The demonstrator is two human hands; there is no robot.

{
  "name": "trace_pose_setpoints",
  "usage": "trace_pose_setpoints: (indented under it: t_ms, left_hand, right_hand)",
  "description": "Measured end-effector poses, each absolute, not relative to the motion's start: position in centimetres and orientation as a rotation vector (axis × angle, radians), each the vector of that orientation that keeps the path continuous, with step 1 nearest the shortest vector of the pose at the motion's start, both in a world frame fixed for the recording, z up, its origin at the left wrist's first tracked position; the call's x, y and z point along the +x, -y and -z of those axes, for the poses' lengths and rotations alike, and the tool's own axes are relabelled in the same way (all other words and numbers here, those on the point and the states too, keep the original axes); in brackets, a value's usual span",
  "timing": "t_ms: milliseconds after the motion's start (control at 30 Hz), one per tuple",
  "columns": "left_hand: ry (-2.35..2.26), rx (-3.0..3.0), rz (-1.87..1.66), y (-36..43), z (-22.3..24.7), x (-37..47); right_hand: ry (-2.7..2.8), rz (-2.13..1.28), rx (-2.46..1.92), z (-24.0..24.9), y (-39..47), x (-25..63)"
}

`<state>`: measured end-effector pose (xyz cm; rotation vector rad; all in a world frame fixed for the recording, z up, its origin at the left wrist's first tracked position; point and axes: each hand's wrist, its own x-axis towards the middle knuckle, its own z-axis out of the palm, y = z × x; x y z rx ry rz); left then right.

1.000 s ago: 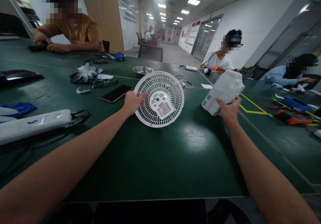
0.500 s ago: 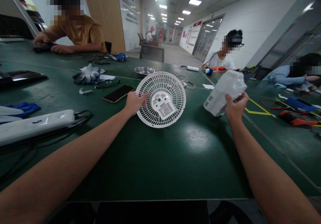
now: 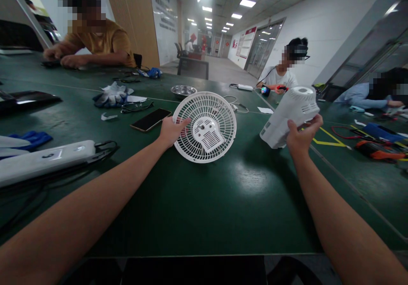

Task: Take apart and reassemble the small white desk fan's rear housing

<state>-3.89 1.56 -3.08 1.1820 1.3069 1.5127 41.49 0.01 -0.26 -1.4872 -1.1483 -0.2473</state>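
Observation:
My left hand [image 3: 173, 131] grips the left rim of a round white fan grille [image 3: 208, 134], thumb on its near face and fingers behind the bars. The grille is tilted up toward me, and its vented centre plate shows. On the right, my right hand [image 3: 301, 136] is closed around a white plastic fan housing [image 3: 288, 115] with vent slots near its top. That housing leans over to the right, its lower end toward the table. Some of my right fingers are hidden behind it. A gap of bare table separates the two parts.
Left of the grille lie a phone [image 3: 150, 120], gloves [image 3: 111, 95] and a white power strip [image 3: 47, 161]. A metal bowl [image 3: 183, 90] stands behind it. Several people sit around the green table [image 3: 204, 217]. At the right lie an orange-black tool [image 3: 379, 151] and cables.
My right hand has tipped the white housing and shifted it slightly right, so more of its vented top shows. The grille and my left hand stay almost still.

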Motion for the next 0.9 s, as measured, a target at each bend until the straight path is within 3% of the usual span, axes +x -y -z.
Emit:
trace_pose_setpoints:
  t_ms: [200, 533, 800, 900]
  left_hand:
    - [-1.288, 1.207, -1.494, -1.4, 3.0, -4.0]
    - [-1.290, 1.214, -1.495, -1.4, 3.0, -4.0]
    - [-1.258, 1.220, -1.508, -1.6, 3.2, -4.0]
    - [-1.258, 1.230, -1.526, -1.9, 3.6, -4.1]
  right_hand:
    - [1.247, 0.527, -1.263, -1.0, 1.6, 39.0]
    - [1.660, -0.053, -1.621, 1.8, 2.1, 31.4]
    - [1.802, -0.098, -2.179, 2.3, 2.1, 31.8]
    - [1.846, -0.066, -2.205, 1.8, 2.5, 31.7]
